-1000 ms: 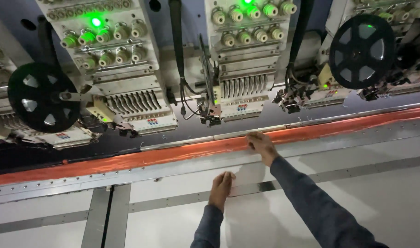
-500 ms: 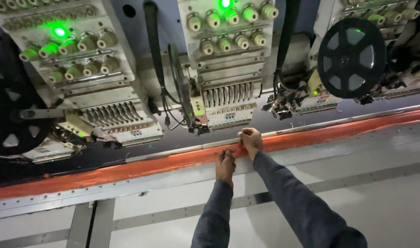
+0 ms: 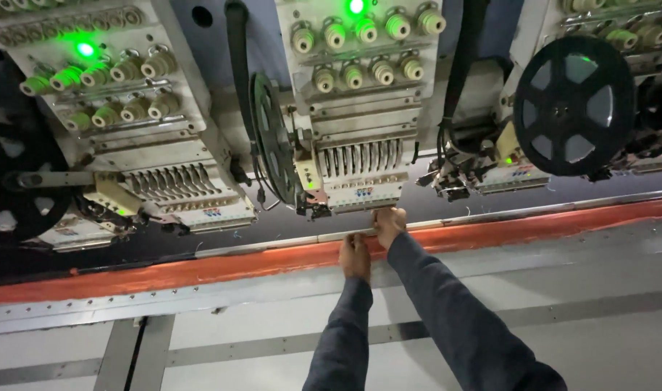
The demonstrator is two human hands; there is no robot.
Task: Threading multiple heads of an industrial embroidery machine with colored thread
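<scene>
Two arms in dark blue sleeves reach far across a grey table (image 3: 577, 289). A long orange strip of cloth (image 3: 200, 268) runs from left to right along the far side of the table, with a thin metal rail (image 3: 490, 216) just behind it. The left hand (image 3: 355, 255) lies on the orange cloth near the middle, fingers curled down; I cannot tell if its grip is closed on the cloth or just pressing it. The right hand (image 3: 387, 224) is a bit farther and to the right, up at the metal rail. Its grip is closed around the rail's edge, right under the middle sewing head (image 3: 356, 174). That head has a row of needles and green thread knobs on top. A black reel (image 3: 571, 105) sits far right, and another sewing head (image 3: 164, 188) is on the left
</scene>
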